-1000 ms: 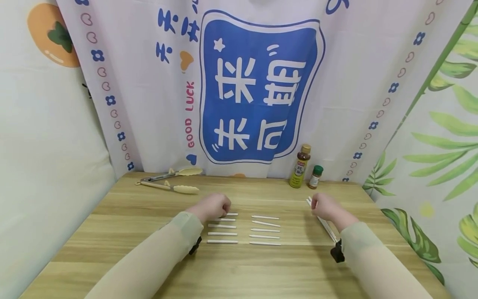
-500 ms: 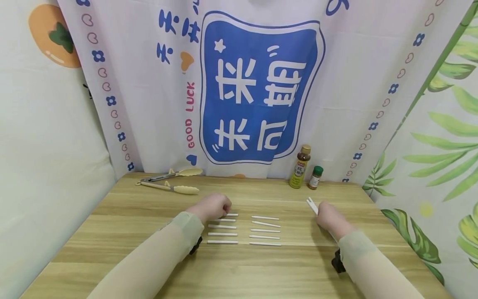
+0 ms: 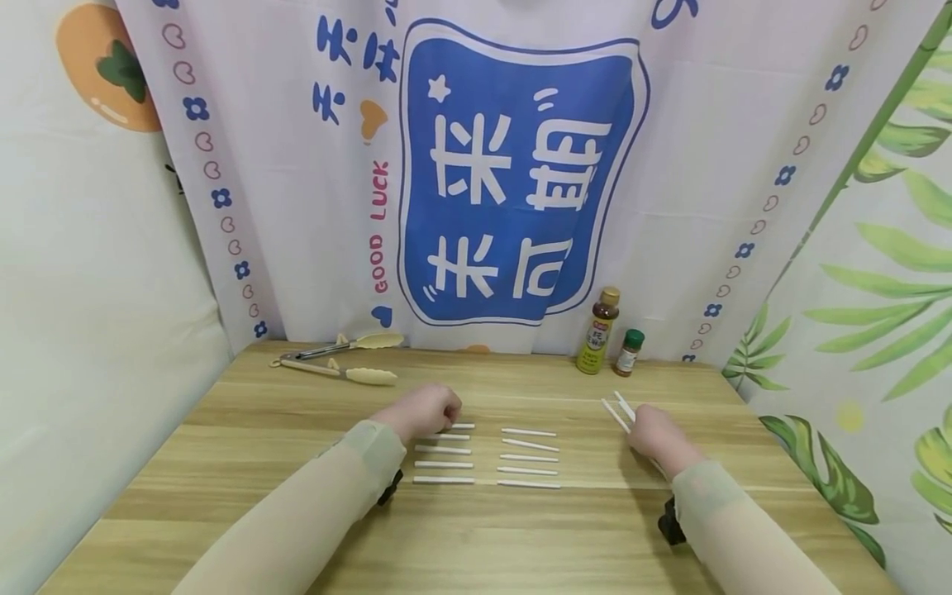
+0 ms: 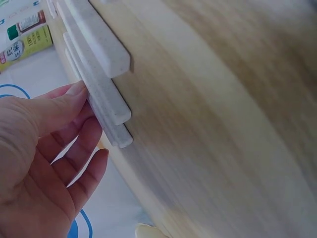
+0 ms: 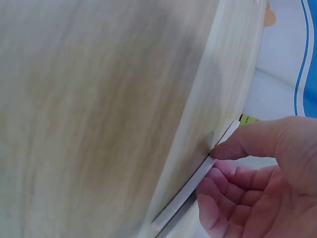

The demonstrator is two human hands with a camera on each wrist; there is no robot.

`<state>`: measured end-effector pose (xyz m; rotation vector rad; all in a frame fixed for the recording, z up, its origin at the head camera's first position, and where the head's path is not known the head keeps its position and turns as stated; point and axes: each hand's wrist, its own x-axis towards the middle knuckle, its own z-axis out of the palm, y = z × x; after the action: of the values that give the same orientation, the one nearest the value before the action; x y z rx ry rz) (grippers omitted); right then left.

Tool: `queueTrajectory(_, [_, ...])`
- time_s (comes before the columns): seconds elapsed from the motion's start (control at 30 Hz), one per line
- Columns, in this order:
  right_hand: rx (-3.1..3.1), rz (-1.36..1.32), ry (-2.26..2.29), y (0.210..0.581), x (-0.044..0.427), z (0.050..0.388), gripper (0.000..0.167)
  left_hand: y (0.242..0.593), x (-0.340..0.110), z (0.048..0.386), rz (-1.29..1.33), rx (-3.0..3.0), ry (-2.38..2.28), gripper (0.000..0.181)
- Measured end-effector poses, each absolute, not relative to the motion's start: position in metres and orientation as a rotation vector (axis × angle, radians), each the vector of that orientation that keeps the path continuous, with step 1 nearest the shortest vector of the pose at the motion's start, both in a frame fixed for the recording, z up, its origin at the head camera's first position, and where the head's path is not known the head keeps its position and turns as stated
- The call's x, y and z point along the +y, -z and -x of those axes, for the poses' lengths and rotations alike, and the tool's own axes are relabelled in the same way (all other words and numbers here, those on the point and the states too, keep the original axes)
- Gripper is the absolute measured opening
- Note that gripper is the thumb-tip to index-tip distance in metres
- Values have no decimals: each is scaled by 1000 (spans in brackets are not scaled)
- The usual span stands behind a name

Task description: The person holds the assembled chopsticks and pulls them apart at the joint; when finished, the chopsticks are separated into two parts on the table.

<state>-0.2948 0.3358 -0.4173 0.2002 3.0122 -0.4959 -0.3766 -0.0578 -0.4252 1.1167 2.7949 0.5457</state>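
In the head view my left hand (image 3: 427, 411) is at the far end of a column of white sticks (image 3: 444, 465). Its thumb and index finger pinch the farthest stick (image 3: 464, 426), whose squared end shows in the left wrist view. A second column of slimmer sticks with narrowed ends (image 3: 528, 472) lies to its right. Farther right, my right hand (image 3: 658, 435) pinches a white stick (image 5: 185, 191) low over the table, thumb on one side. Two stick ends (image 3: 616, 416) poke out beyond it, spread apart; the hand hides their other ends.
Tongs with cream tips (image 3: 368, 377) lie spread at the table's back left. A yellow-labelled bottle (image 3: 592, 339) and a green-capped jar (image 3: 628, 353) stand at the back right. A printed curtain (image 3: 335, 207) hangs behind the wooden table (image 3: 476, 545).
My right hand has shifted slightly right and toward me. One stick beyond it has swung left, away from the other. My left hand stays in place.
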Motion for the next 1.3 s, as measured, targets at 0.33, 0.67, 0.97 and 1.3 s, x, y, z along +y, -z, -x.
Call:
queueTrajectory(0.33, [2985,-117,545,422,319,298,11,424,-58,375,-1142,2807,-522,22])
queueTrajectory(0.67, [2953,370,986,408,264,304,7,428,-62,374,-1098,2791,-572,22])
queueTrajectory(0.97, [2821,634,1152,395,217,291,5,401,-60,358,-984,2826,-1012,11])
queueTrajectory(1.3, [2816,831,1205,391,188,279,4,371,-35,322,-1249,2583,-943,11])
